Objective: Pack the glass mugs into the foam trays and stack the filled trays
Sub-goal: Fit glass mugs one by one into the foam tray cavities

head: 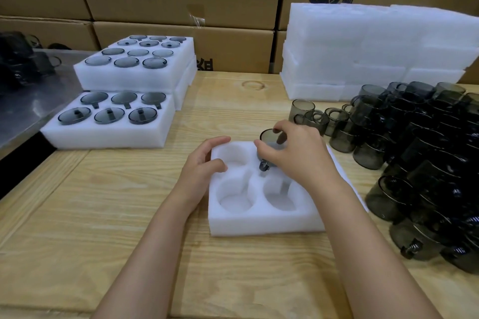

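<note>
my right hand [295,152] grips mug [270,141] over tray [261,222] | my left hand [204,163] holds tray's edge | pockets under my fingers

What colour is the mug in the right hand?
Smoky grey, see-through mug; shown best in the head view.

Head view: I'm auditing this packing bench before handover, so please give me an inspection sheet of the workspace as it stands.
Surface: wooden table, a ring mark near the back.
Job's things: open tray with three wells seen empty; mug entering a far well; loose mugs heaped right; filled trays left, some stacked; empty foam stack behind right.
Clutter: dark items on a metal surface far left, too blurred to name.
Hands: left hand holds the open tray's far left corner; right hand grips the mug.
Cables: nothing seen.
Surroundings: cardboard boxes stacked behind.
</note>
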